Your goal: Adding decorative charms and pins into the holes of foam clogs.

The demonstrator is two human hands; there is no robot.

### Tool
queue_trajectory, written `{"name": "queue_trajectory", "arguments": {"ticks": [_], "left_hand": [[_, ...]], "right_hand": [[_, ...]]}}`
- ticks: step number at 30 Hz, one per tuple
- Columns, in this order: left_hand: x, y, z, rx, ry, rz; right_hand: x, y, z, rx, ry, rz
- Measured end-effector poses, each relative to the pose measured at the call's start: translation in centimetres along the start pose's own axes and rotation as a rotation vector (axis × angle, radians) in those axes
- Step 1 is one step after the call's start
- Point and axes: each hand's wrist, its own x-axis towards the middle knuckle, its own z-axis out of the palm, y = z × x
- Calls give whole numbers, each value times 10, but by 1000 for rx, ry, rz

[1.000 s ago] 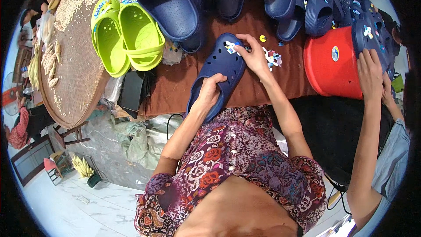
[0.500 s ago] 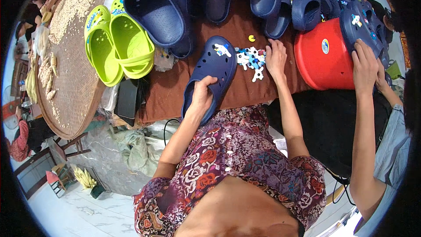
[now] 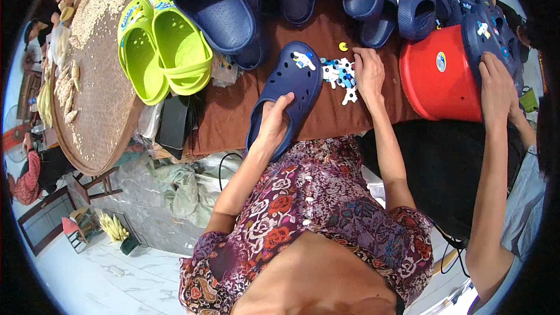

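"Slipping seems the first danger to be weighed: the dark blue clog (image 3: 300, 84) is held at the near edge of the brown-covered tabletop (image 3: 227, 114), its heel hung past that edge. If the grasp is loosened, the shoe could be tipped off."

"How is it gripped?"

"By the left hand (image 3: 273, 121), clasped about the foot opening, with its thumb pressed on the upper; its other fingers are mostly hidden. The right hand (image 3: 369, 73) is curled at the right side of the charm pile (image 3: 338, 73), but whether a piece is pinched there cannot be told."

"What else might be upset?"

"The pile itself. It is heaped just beside the toe, nearer the tabletop's right edge, and could be scattered if the toe is swung that way or the fingers are dragged across. The round yellow charm (image 3: 343, 46), set apart on the far side of the pile, might be knocked away by a careless reach. The white charm (image 3: 303, 60) on the clog's toe could be worked loose if it is poorly seated, which cannot be checked from above."

"And which way is the shoe pointed?"

"Its toe is directed toward the tabletop's far side, slanted a little toward the right edge. The long axis is laid nearer to square with the near edge than along it."
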Motion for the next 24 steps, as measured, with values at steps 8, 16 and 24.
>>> {"name": "queue_trajectory", "arguments": {"ticks": [8,16,24], "left_hand": [[2,0,-3,41,-29,-10],[18,-12,-6,-57,-41,-32],[25,-20,-18,-120,-48,-118]], "right_hand": [[20,-23,18,-41,-88,45],[12,-12,20,42,2,-27],[-29,-62,3,958,-393,350]]}}
